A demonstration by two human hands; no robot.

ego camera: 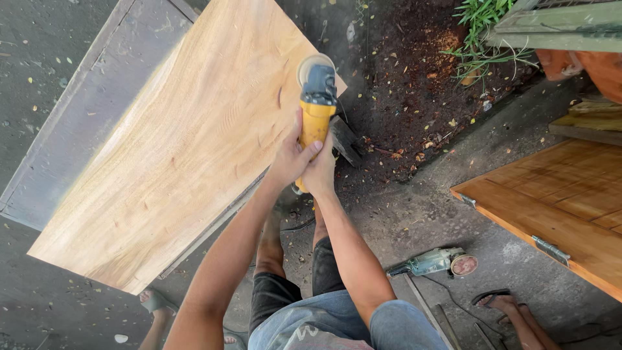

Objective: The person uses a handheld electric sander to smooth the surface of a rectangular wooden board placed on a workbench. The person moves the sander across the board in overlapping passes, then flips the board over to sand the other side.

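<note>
Yellow angle grinder (pixel 315 107): held in both hands over the near edge of a pale wooden board (pixel 175 142), its sanding disc (pixel 311 63) at the board's corner. Left hand (pixel 289 157): fingers fully curled around the yellow body, thumb across the top. Right hand (pixel 321 170): wrapped tight around the handle's rear, just beside the left. Second grinder, green-grey (pixel 433 262), lies on the concrete floor (pixel 414 214), well apart. Slatted wooden panel with metal hinges (pixel 557 201) sits to the right. Another person's sandalled foot (pixel 502 301) stands near it.
</note>
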